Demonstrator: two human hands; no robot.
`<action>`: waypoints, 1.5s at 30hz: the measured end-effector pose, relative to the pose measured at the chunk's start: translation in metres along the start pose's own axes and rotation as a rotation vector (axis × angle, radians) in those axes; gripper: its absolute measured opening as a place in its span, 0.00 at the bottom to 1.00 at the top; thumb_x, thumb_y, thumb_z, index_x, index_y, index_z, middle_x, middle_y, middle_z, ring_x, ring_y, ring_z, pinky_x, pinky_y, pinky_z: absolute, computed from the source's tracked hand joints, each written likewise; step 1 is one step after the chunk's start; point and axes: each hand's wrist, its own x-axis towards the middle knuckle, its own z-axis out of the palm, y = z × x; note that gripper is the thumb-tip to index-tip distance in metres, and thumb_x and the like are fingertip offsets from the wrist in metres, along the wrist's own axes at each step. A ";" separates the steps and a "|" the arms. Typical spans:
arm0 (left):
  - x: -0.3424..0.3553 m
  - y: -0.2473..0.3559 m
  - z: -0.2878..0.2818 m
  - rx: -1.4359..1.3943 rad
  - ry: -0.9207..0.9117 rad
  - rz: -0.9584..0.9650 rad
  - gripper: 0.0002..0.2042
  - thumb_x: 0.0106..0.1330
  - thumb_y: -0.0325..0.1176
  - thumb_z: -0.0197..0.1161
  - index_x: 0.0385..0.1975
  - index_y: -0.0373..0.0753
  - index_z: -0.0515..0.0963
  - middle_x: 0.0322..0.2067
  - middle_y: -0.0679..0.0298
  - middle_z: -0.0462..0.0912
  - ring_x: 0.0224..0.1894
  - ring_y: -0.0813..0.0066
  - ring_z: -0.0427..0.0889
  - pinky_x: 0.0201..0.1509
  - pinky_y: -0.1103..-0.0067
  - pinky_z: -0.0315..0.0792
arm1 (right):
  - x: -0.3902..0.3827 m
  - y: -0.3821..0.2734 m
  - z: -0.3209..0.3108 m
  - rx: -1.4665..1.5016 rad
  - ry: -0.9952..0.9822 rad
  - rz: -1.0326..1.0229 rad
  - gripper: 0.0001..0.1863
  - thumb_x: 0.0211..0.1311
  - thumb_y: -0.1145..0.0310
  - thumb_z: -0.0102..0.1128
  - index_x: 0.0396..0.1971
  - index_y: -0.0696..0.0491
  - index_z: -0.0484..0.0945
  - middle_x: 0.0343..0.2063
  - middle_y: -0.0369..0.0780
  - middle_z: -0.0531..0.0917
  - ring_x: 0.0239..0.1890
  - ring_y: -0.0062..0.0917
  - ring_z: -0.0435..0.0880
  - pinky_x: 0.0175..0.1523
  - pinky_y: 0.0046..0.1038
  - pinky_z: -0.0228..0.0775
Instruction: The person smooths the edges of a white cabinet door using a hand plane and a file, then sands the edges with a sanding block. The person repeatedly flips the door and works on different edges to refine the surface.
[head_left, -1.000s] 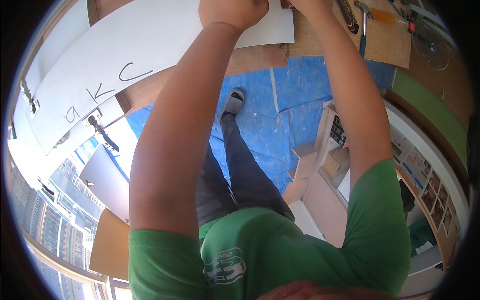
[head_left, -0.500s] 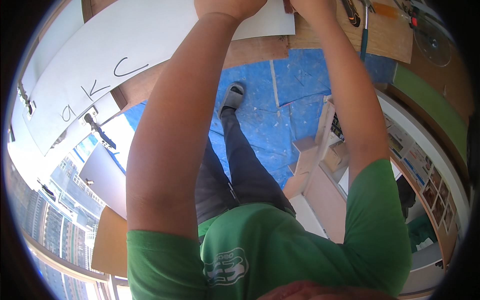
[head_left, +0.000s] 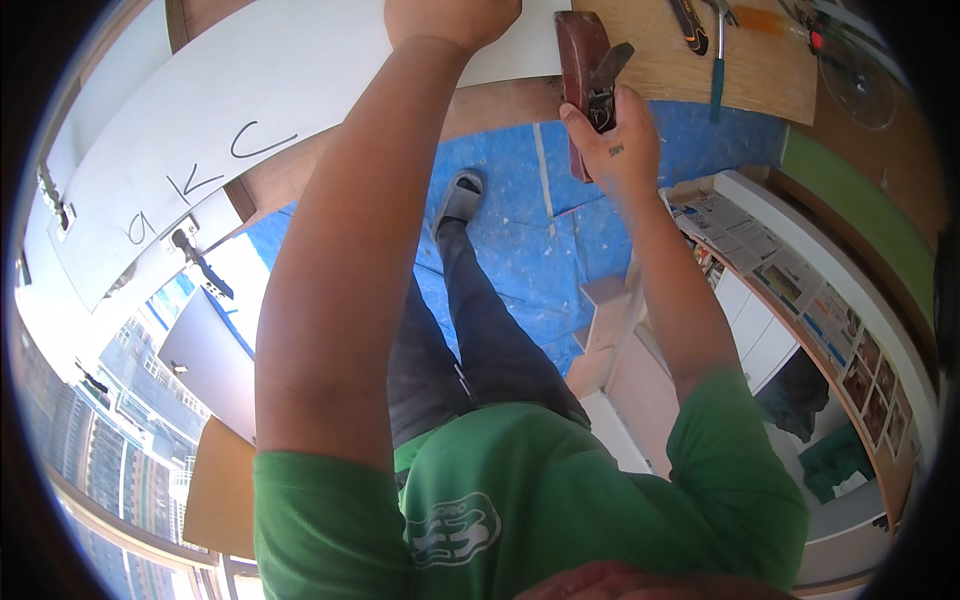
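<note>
My right hand (head_left: 630, 145) is wrapped round the rear of a reddish-brown wooden hand plane (head_left: 582, 48), near its dark blade and wedge. The plane lies along the right end of a white board (head_left: 290, 70), its rear end jutting toward me past the wooden edge. Up at the top of the picture, my left hand (head_left: 455, 22) is over the white board. Its fingers are cut off by the frame, so what they do is hidden. Dark handwritten letters mark the board's left part.
Right of the plane, a hammer (head_left: 718, 70) with a green handle and a black-and-orange tool (head_left: 688, 25) lie on a plywood sheet (head_left: 770, 80). Clamps (head_left: 205, 265) grip the board's left side. Blue sheeting (head_left: 520, 250) covers the floor. Newspaper-covered shelving (head_left: 790, 265) stands at right.
My right hand has come back toward me from the top edge, bringing the hand plane into full view. My left hand has barely moved.
</note>
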 end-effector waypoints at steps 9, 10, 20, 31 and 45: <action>-0.001 0.001 0.000 -0.020 0.016 0.007 0.25 0.57 0.32 0.60 0.58 0.38 0.78 0.64 0.54 0.77 0.69 0.54 0.71 0.79 0.59 0.55 | 0.013 0.008 -0.018 0.423 0.051 0.158 0.20 0.61 0.57 0.74 0.43 0.57 0.81 0.37 0.45 0.86 0.39 0.33 0.85 0.46 0.36 0.77; 0.000 0.002 0.002 -0.023 0.030 0.013 0.25 0.57 0.31 0.60 0.58 0.38 0.78 0.64 0.54 0.78 0.68 0.54 0.71 0.79 0.59 0.55 | 0.035 0.005 -0.014 0.417 0.065 0.128 0.21 0.61 0.56 0.74 0.43 0.58 0.81 0.37 0.45 0.87 0.40 0.33 0.86 0.46 0.36 0.77; -0.005 -0.004 0.000 -0.040 0.026 0.006 0.27 0.56 0.32 0.61 0.59 0.37 0.78 0.64 0.54 0.77 0.69 0.53 0.70 0.79 0.58 0.54 | 0.149 -0.070 0.000 0.000 0.089 -0.108 0.23 0.62 0.57 0.70 0.49 0.58 0.80 0.45 0.53 0.86 0.50 0.48 0.85 0.55 0.44 0.76; -0.007 -0.005 0.004 -0.063 0.060 0.035 0.26 0.55 0.32 0.62 0.58 0.38 0.78 0.64 0.53 0.77 0.69 0.53 0.71 0.78 0.58 0.56 | 0.173 -0.063 0.014 -0.195 0.195 -0.231 0.26 0.61 0.54 0.70 0.52 0.55 0.80 0.46 0.53 0.86 0.52 0.51 0.84 0.57 0.46 0.76; -0.003 -0.004 0.002 -0.023 0.015 0.002 0.27 0.57 0.33 0.62 0.60 0.38 0.78 0.65 0.55 0.76 0.70 0.55 0.70 0.80 0.60 0.53 | 0.135 -0.061 0.009 -0.105 0.171 -0.205 0.25 0.61 0.58 0.70 0.53 0.57 0.77 0.45 0.54 0.85 0.50 0.52 0.84 0.55 0.48 0.75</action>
